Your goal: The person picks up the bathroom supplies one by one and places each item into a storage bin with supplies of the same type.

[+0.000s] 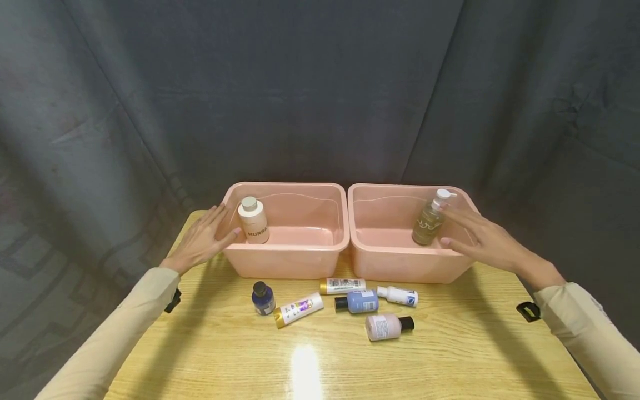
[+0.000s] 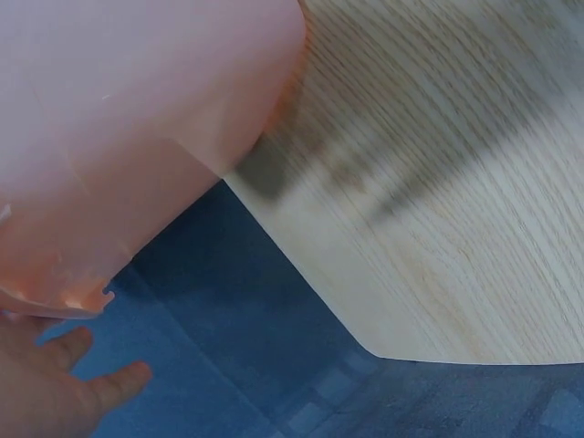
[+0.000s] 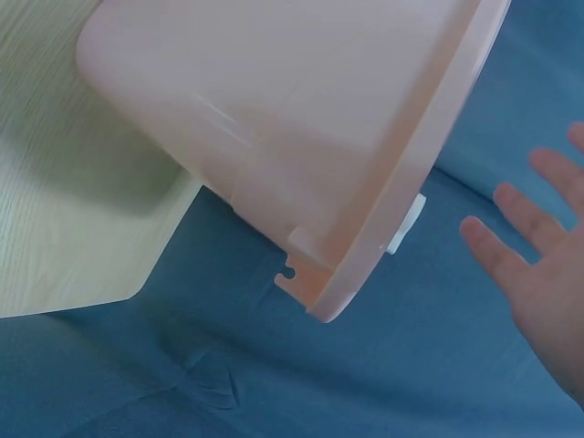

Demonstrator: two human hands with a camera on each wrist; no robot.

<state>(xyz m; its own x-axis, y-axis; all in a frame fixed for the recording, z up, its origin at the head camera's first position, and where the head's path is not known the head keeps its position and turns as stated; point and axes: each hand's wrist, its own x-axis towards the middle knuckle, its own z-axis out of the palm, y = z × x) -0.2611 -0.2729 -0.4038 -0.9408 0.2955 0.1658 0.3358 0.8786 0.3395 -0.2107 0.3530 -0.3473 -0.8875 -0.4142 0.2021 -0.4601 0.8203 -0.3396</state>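
My left hand [image 1: 202, 238] lies along the left rim of a pink bin [image 1: 285, 263], its fingers extended and its thumb over the front corner. Inside that bin a white bottle [image 1: 256, 226] with a grey cap and the letters MURRA stands upright. Over the right end of a second pink bin [image 1: 400, 266] hovers my right hand [image 1: 480, 236], fingers straight and spread. In the right wrist view this hand [image 3: 552, 265] is apart from the bin's rim [image 3: 401, 196]. A greenish pump bottle [image 1: 426, 226] with a white pump head leans slightly in that bin, close to my right fingertips.
On the wooden table [image 1: 225, 344], before the bins, lie a white tube [image 1: 302, 309], another tube [image 1: 345, 285], a light-blue bottle [image 1: 363, 301], a small white bottle [image 1: 401, 296] and a pink bottle [image 1: 384, 326]. A dark-blue bottle [image 1: 263, 300] stands left. Dark curtain [image 1: 300, 94] hangs behind.
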